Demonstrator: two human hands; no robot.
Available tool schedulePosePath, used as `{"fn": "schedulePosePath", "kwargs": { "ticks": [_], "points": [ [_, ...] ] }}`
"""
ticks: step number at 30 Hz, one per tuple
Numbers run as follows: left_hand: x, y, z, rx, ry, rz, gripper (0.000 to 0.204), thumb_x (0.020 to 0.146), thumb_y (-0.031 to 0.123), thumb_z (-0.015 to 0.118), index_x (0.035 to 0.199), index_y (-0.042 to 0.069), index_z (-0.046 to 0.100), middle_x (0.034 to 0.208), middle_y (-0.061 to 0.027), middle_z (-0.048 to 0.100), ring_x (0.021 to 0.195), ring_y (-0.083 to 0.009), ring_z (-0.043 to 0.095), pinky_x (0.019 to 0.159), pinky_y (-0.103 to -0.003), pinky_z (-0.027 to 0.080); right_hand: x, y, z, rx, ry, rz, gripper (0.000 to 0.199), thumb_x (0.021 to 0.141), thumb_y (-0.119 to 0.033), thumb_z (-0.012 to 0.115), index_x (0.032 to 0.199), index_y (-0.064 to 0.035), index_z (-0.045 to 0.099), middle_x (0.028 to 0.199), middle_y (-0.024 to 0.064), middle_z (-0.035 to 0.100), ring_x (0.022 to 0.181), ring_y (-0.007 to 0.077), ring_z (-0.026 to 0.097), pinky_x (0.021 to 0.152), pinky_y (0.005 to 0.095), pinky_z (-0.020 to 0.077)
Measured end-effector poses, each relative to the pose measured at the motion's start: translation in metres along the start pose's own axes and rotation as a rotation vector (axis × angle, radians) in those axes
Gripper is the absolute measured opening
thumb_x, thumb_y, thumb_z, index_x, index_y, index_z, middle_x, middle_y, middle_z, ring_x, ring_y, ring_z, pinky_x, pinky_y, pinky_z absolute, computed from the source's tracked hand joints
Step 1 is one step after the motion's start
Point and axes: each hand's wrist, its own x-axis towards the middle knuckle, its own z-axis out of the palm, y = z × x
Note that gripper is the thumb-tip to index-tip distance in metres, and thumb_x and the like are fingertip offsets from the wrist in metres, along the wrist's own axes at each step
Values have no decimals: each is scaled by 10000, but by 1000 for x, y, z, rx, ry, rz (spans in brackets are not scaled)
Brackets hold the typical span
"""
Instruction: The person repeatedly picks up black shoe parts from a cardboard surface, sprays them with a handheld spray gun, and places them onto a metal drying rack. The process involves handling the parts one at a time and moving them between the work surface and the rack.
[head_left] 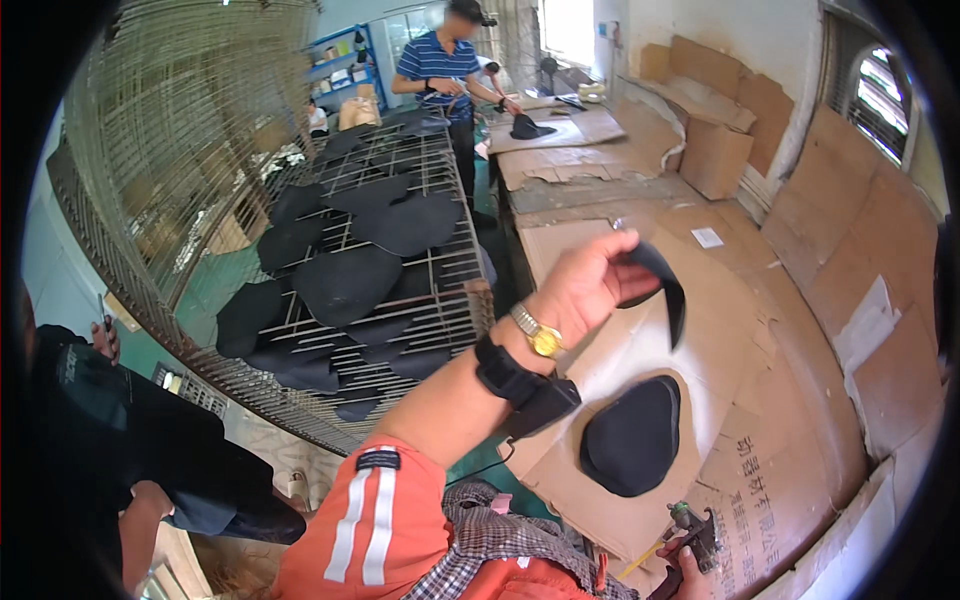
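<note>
My left hand [590, 283] is raised over the cardboard-covered table, its fingers closed on a thin black sheet piece [668, 290] that bends downward. Below it a rounded black pad [632, 436] lies flat on a cardboard sheet [540, 452] with whitish residue around it. At the bottom edge, partly cut off, my right hand [688, 578] is wrapped round a metal spray gun [700, 530], which sits low and close to the pad's near side. A yellow-gold watch [545, 341] and a black strapped device [520, 385] are on my left wrist and forearm.
A wire rack [470, 300] on the left carries several black sheet pieces [345, 283]. Beyond it a person in a striped shirt [437, 68] works at the table's far end beside a black piece [530, 127]. Another person [150, 430] is at the left. Cardboard panels [840, 200] line the right.
</note>
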Motion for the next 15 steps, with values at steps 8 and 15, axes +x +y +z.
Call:
{"fn": "schedulePosePath", "kwargs": {
  "ticks": [8,15],
  "points": [
    [20,164,-8,-31,229,527,173,919,80,499,1047,-36,485,1041,-202,565,953,-348,585,886,-512,505,55,-40,97,-141,-356,-76,305,908,-268,599,1138,-68,619,928,37,656,634,123,597,508,226,420],
    [86,268,-101,-153,525,732,224,898,118,530,1067,-22,486,1006,-184,553,900,-347,579,855,-500,514,84,-62,182,-78,-463,-90,321,921,-253,593,1159,-37,590,968,89,665,855,222,647,745,334,532]
  ]
}}
